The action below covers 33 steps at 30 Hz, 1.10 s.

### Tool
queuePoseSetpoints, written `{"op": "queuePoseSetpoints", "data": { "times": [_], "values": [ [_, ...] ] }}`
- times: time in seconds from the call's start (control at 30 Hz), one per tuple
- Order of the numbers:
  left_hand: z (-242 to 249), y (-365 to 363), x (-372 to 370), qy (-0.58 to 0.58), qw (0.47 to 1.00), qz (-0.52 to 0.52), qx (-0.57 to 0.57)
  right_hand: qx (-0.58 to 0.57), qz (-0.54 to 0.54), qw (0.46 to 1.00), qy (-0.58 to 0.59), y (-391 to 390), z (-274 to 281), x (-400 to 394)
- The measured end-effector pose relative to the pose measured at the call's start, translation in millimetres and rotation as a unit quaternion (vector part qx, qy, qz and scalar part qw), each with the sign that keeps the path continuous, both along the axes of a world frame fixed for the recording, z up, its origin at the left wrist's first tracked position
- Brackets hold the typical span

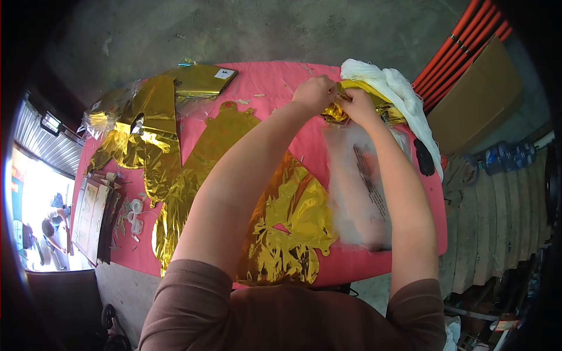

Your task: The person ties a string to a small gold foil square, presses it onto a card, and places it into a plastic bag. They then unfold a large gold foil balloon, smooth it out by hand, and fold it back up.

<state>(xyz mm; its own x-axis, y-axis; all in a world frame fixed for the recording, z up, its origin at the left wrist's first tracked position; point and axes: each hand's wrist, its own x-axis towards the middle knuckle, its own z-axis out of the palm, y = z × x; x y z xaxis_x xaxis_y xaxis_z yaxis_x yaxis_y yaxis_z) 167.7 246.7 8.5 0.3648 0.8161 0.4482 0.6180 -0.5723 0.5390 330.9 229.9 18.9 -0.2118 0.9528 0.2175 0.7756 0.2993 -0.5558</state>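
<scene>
Both my hands are close together at the far right part of the pink table, over a bunched piece of gold foil [336,113]. My left hand [317,92] is closed, with its fingertips pinching at the foil's edge. Close on its right, my right hand [357,107] has its fingers pressed on the same foil. Nearer to me lies a clear plastic bag [354,193] with printed text, partly under my right forearm. A large gold foil sheet [287,219] with cut-outs spreads below my left forearm.
More gold foil [153,111] and a labelled gold packet [202,81] lie at the left on the pink table [363,264]. White yarn [398,88] hangs at the right edge. Stacked cards [91,216] and white string [135,217] sit left. Beyond are a cardboard box [477,99] and a distant person [52,225].
</scene>
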Motion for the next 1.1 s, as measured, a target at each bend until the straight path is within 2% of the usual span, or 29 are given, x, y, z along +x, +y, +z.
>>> {"op": "queuePoseSetpoints", "data": {
  "times": [0.03, 0.1, 0.13, 0.2, 0.23, 0.3, 0.33, 0.37, 0.4, 0.43, 0.5, 0.53, 0.6, 0.63, 0.67, 0.7, 0.73, 0.83, 0.87, 0.93, 1.03, 1.1],
  "values": [
    [-3, 0, 1, 0.000, 1.000, 0.000, 0.000, 0.001, -0.008, 1.000, 0.012, 1, 0, 1],
    [-6, -1, 2, -0.098, 0.994, -0.004, 0.043, 0.001, -0.017, 1.000, 0.024, 3, 0, 3],
    [-7, -4, 2, -0.098, 0.994, -0.005, 0.043, -0.004, -0.037, 0.999, 0.017, 5, 1, 5],
    [-12, -13, 1, -0.155, 0.983, 0.074, 0.065, -0.008, -0.060, 0.998, 0.010, 4, 2, 7],
    [-15, -16, 0, -0.156, 0.983, 0.070, 0.064, 0.019, -0.042, 0.999, 0.001, 1, 3, 7],
    [-21, -19, 2, -0.103, 0.975, 0.082, 0.179, 0.048, -0.028, 0.998, -0.010, -6, 2, 6],
    [-22, -19, 6, -0.105, 0.975, 0.079, 0.179, 0.096, 0.013, 0.994, -0.042, -12, 0, 4],
    [-21, -18, 9, -0.059, 0.962, 0.095, 0.250, 0.145, 0.057, 0.985, -0.073, -17, -1, 2],
    [-21, -17, 10, -0.011, 0.941, 0.111, 0.318, 0.130, 0.059, 0.983, -0.117, -21, 2, 0],
    [-25, -13, 8, -0.012, 0.941, 0.115, 0.318, 0.130, 0.062, 0.982, -0.119, -26, 5, 0],
    [-35, -4, 3, 0.045, 0.973, 0.051, 0.222, 0.075, 0.071, 0.991, -0.090, -34, 15, 6],
    [-33, -4, 3, 0.043, 0.972, 0.053, 0.224, 0.077, 0.072, 0.990, -0.092, -28, 15, 16],
    [-33, -7, 4, 0.062, 0.985, 0.072, 0.146, 0.058, -0.009, 0.998, 0.007, -13, 12, 47],
    [-32, -8, 3, 0.061, 0.985, 0.073, 0.145, 0.114, -0.051, 0.992, 0.001, -7, 14, 63],
    [-30, -10, 1, 0.067, 0.990, 0.080, 0.098, 0.169, -0.091, 0.981, -0.005, 0, 16, 81],
    [-29, -11, 0, 0.072, 0.992, 0.087, 0.050, 0.277, -0.132, 0.944, -0.125, 5, 17, 100],
    [-30, -11, -1, 0.071, 0.992, 0.089, 0.052, 0.284, -0.200, 0.922, -0.172, 3, 23, 110],
    [-30, -9, -2, 0.060, 0.994, 0.072, 0.052, 0.207, -0.336, 0.891, -0.223, 20, 4, 150],
    [-30, -11, -1, 0.073, 0.994, 0.070, 0.052, 0.210, -0.335, 0.892, -0.220, 28, -1, 162],
    [-33, -15, -1, 0.088, 0.992, 0.071, 0.052, 0.094, -0.320, 0.941, -0.064, 40, -6, 176],
    [-36, -16, 1, 0.153, 0.986, 0.070, 0.019, 0.092, -0.336, 0.934, -0.082, 52, -1, 184],
    [-42, -18, 3, 0.157, 0.986, 0.049, -0.007, 0.140, -0.324, 0.934, 0.059, 63, 8, 198]
  ]
}}
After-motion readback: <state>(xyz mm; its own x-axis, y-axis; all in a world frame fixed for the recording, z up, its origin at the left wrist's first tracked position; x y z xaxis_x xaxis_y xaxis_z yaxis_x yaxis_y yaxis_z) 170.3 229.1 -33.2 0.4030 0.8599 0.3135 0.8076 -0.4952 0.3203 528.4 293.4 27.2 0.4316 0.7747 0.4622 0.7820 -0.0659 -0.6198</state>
